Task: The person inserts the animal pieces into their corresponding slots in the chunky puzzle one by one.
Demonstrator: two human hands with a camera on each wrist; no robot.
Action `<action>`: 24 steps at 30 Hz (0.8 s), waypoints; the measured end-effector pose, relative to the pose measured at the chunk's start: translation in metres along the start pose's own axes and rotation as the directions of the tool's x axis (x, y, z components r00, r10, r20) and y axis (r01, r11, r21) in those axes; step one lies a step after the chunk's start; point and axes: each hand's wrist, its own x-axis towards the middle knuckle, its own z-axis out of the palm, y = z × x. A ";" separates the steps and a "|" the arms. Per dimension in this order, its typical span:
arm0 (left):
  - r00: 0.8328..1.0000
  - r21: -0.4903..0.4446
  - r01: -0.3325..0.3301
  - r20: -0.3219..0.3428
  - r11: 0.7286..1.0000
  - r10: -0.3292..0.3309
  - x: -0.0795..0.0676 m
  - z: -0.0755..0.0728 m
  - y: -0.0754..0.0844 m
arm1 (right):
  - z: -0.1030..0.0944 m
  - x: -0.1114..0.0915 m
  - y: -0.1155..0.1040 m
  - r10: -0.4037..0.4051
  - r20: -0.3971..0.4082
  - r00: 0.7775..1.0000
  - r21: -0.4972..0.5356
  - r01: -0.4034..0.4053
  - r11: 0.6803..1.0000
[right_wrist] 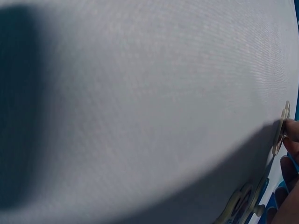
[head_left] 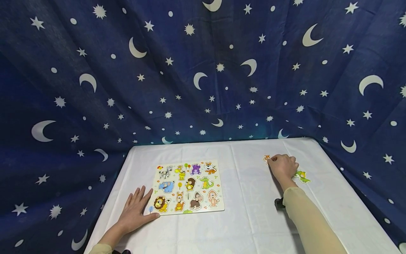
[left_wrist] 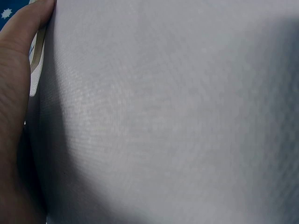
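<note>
A wooden animal puzzle board (head_left: pixel 172 193) lies on the table, left of centre, with a zebra, elephant, lion and several other animals on it. My left hand (head_left: pixel 134 211) rests flat at its left side, fingers spread, thumb at the lower left corner. The thumb (left_wrist: pixel 18 32) also shows in the left wrist view. Over on the right, my right hand (head_left: pixel 283 167) pinches a small orange animal puzzle piece (head_left: pixel 266 159) between thumb and fingers; the hand partly hides it. The right wrist view shows this piece (right_wrist: pixel 279 140) edge-on at the fingertips.
A green and yellow crocodile-like puzzle piece (head_left: pixel 302 177) lies just right of my right wrist. White cloth covers the table (head_left: pixel 241 197). Behind it hangs a dark blue curtain (head_left: pixel 203 98) with moons and stars.
</note>
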 end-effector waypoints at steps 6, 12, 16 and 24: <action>1.000 0.004 0.005 -0.001 1.000 -0.005 0.000 0.000 0.000 | 0.002 0.001 0.001 -0.017 -0.006 1.000 -0.002 0.017 1.000; 1.000 -0.001 0.007 0.003 1.000 -0.007 0.000 0.000 0.001 | 0.002 0.001 0.001 -0.019 -0.018 1.000 0.012 0.019 1.000; 1.000 -0.003 0.005 0.000 1.000 -0.005 0.000 0.000 0.002 | 0.001 0.002 0.000 -0.029 -0.033 0.999 0.030 0.030 0.999; 1.000 0.005 0.001 -0.001 1.000 -0.001 0.000 0.000 0.001 | -0.001 0.000 -0.003 -0.036 -0.018 0.999 0.040 0.037 0.999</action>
